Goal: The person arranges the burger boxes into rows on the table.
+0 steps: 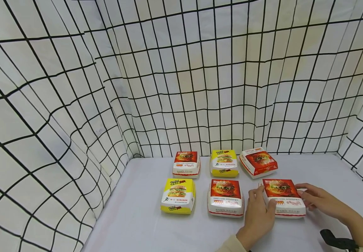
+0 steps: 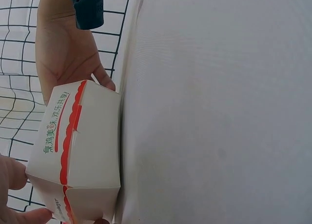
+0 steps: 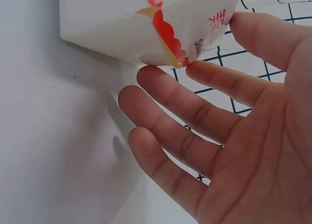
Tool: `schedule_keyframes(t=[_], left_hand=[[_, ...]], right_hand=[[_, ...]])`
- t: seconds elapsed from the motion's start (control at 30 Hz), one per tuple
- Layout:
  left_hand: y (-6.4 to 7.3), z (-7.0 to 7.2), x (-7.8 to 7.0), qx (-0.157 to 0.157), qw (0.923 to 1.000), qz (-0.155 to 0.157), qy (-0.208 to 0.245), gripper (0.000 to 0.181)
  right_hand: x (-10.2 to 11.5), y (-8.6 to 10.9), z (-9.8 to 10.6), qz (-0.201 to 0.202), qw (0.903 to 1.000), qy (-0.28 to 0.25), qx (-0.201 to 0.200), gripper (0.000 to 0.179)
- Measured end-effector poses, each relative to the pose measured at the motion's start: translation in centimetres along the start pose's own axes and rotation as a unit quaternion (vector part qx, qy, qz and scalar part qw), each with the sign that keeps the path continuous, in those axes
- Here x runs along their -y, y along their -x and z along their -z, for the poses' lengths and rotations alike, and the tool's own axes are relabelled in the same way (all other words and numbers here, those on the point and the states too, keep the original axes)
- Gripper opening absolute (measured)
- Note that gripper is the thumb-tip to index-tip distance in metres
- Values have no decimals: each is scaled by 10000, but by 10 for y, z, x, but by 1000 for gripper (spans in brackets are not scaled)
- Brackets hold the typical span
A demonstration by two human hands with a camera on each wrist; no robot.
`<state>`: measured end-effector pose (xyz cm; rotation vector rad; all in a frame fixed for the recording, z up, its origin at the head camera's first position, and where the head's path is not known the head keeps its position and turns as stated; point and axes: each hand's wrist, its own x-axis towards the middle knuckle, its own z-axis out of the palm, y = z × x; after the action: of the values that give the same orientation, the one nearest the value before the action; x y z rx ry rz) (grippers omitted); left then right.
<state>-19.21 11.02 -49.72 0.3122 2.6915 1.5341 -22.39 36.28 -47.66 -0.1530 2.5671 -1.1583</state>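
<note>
A red-and-white burger box point(image 1: 283, 197) sits at the front right of the table with a hand on either side. My left hand point(image 1: 258, 213) holds its left side, thumb near the front corner and fingers reaching toward the back. From the right, my right hand point(image 1: 324, 201) holds the opposite side. In the right wrist view, the thumb and index finger of that right hand point(image 3: 234, 121) touch the burger box point(image 3: 112, 24), while the other fingers spread below. The left wrist view shows the box's white side point(image 2: 95, 136) with its red scalloped edge, and left-hand fingertips point(image 2: 29, 216) at one end.
Left of the held box stand another red-and-white box point(image 1: 225, 198) and a yellow box point(image 1: 178, 196). Behind them are a red-and-white box point(image 1: 186, 164), a yellow box point(image 1: 224, 163) and an angled red box point(image 1: 258, 162). A white cloth with black netting point(image 1: 200, 87) encloses the table.
</note>
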Motion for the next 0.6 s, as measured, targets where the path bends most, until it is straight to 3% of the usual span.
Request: schedule_keyframes(t=[0.23,0.6], left_hand=[[2,2,-1,-144,9998,-146,14,42],[4,0,-5,-293,9995,100,62,37]], right_hand=[[1,-1,-1,-78,9999,63,-9,63],[2,-2,-3,45,10000,24,32,61]])
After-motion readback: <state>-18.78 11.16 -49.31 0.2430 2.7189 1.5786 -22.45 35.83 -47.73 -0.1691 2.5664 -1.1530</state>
